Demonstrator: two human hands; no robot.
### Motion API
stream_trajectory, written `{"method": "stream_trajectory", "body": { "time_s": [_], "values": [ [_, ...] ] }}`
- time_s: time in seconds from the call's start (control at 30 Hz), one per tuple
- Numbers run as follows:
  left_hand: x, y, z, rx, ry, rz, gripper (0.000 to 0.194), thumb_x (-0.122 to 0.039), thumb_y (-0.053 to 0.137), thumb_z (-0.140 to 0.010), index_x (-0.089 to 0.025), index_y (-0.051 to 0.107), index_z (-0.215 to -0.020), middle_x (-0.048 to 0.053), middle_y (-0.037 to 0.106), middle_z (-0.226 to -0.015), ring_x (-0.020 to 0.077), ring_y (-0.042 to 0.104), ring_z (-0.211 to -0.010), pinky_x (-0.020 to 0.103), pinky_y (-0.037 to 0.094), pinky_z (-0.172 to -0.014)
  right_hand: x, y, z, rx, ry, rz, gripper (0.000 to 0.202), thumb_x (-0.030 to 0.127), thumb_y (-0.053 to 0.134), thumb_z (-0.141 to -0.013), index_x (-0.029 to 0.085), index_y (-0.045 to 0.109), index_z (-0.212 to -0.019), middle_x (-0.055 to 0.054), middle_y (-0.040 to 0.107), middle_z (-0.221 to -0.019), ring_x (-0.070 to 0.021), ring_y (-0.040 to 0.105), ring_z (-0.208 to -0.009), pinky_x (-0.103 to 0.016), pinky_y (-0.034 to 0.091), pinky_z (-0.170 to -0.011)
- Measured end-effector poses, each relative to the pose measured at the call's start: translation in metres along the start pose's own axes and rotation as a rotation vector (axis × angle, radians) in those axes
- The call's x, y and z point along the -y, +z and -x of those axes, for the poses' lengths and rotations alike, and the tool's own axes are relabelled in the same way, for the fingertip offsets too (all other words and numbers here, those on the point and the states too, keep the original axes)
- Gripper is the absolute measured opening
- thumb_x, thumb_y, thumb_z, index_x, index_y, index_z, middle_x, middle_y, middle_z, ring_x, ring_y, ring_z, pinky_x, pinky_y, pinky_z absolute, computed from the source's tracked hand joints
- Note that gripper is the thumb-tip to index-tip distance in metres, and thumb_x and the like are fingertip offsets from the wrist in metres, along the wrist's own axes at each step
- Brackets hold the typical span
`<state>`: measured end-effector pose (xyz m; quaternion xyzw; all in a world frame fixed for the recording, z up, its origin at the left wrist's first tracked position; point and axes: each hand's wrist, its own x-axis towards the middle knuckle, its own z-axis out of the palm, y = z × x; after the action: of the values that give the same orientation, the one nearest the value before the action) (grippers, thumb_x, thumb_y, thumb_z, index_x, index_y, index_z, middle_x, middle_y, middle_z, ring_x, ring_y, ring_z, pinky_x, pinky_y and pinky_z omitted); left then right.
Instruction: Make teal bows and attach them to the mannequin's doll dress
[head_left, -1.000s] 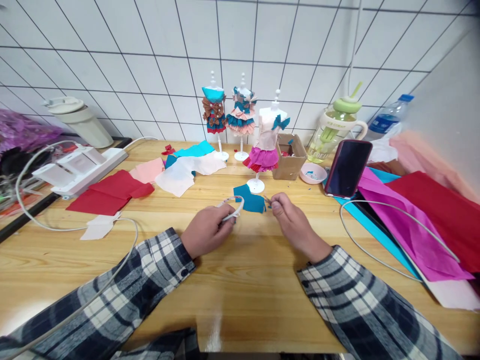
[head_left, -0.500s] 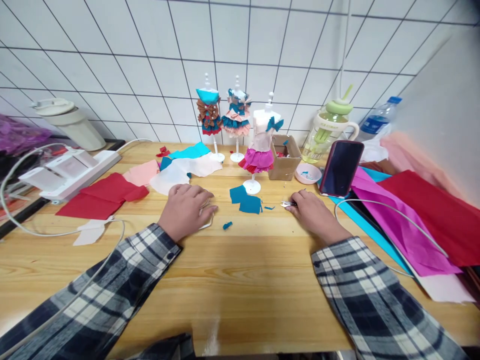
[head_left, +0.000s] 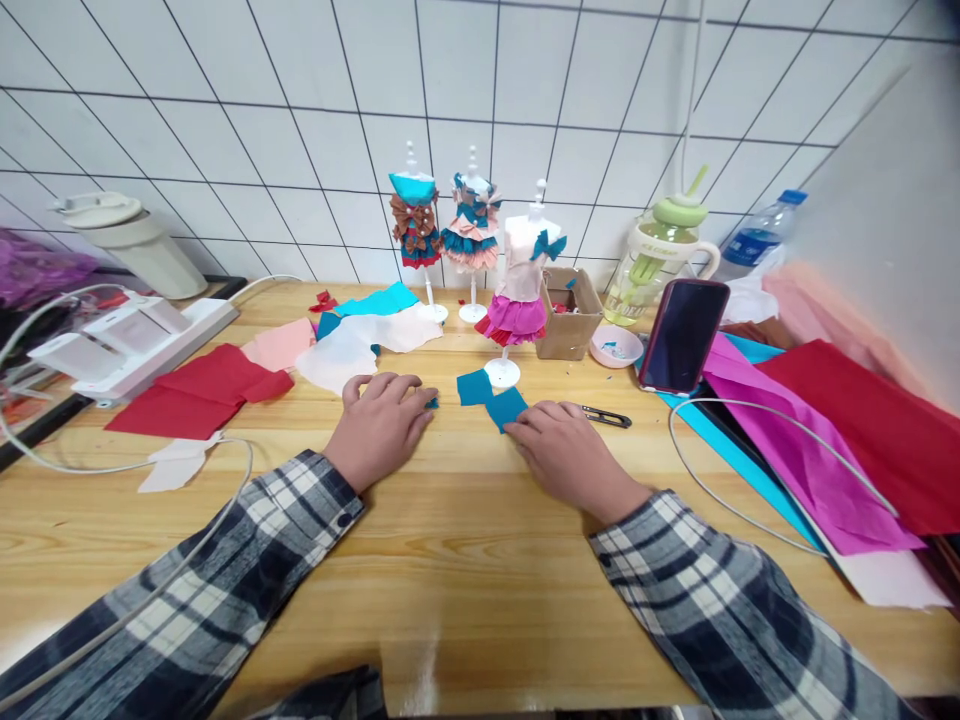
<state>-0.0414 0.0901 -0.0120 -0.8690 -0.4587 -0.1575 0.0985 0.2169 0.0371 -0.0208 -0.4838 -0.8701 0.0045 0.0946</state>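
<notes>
My left hand [head_left: 381,425] rests palm down on the wooden table, fingers apart, with a small teal scrap [head_left: 432,403] at its fingertips. My right hand [head_left: 566,450] lies flat with its fingertips at the edge of a teal cloth square [head_left: 505,408]. Another teal piece [head_left: 474,388] lies just left of that square. Beyond my right hand is a black thread snipper [head_left: 609,417], partly hidden by the hand. Behind the teal pieces stands a mini dress form [head_left: 523,262] with a pink top, teal bow and magenta skirt.
Two more dressed forms [head_left: 471,225] stand behind, beside a cardboard box [head_left: 568,330]. A pink dish [head_left: 616,346], phone [head_left: 682,335] and mug [head_left: 656,265] are at right, near coloured fabrics [head_left: 832,430]. Red cloth [head_left: 199,390] and a power strip [head_left: 154,350] lie left.
My right hand has let go of the snipper and moved left to the teal square, which has turned. My left hand has shifted slightly; the small scrap is now at its fingertips.
</notes>
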Motion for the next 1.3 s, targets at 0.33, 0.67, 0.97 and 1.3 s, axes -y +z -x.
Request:
{"method": "stream_trajectory", "body": {
  "time_s": [0.33, 0.67, 0.97, 1.3],
  "values": [
    [-0.041, 0.006, -0.004, 0.107, 0.396, 0.238, 0.029, -0.03, 0.041, -0.095, -0.021, 0.066, -0.107, 0.006, 0.069, -0.104, 0.0203, 0.056, -0.093, 0.035, 0.04, -0.082, 0.002, -0.002, 0.002, -0.025, 0.004, -0.246, 0.024, 0.021, 0.05, -0.088, 0.023, 0.067, -0.104, -0.005, 0.062, -0.091, -0.0195, 0.052, -0.085, -0.032, 0.039, -0.076],
    [-0.033, 0.006, -0.005, 0.219, 0.317, 0.263, 0.027, -0.04, 0.05, -0.09, -0.026, 0.068, -0.104, 0.005, 0.068, -0.091, 0.0226, 0.054, -0.091, 0.041, 0.034, -0.083, -0.041, -0.018, 0.014, 0.01, 0.287, 0.058, 0.029, 0.016, 0.046, -0.087, 0.022, 0.07, -0.1, -0.006, 0.063, -0.089, -0.021, 0.055, -0.09, -0.03, 0.037, -0.071],
    [-0.039, -0.006, -0.001, 0.204, 0.226, 0.41, 0.018, -0.032, 0.058, -0.084, -0.022, 0.066, -0.096, 0.005, 0.066, -0.094, 0.0215, 0.054, -0.089, 0.037, 0.038, -0.08, 0.022, 0.002, 0.002, -0.061, 0.019, -0.231, 0.017, 0.03, 0.053, -0.089, 0.022, 0.065, -0.097, -0.003, 0.061, -0.094, -0.0177, 0.052, -0.088, -0.029, 0.039, -0.078],
    [-0.044, 0.003, -0.001, 0.26, 0.267, 0.349, 0.019, -0.028, 0.051, -0.089, -0.024, 0.069, -0.085, 0.001, 0.068, -0.086, 0.0187, 0.056, -0.086, 0.036, 0.036, -0.078, 0.023, 0.004, 0.001, -0.008, 0.036, -0.181, 0.013, 0.03, 0.055, -0.089, 0.02, 0.064, -0.089, -0.003, 0.06, -0.086, -0.0176, 0.049, -0.085, -0.03, 0.037, -0.077]
  ]
}}
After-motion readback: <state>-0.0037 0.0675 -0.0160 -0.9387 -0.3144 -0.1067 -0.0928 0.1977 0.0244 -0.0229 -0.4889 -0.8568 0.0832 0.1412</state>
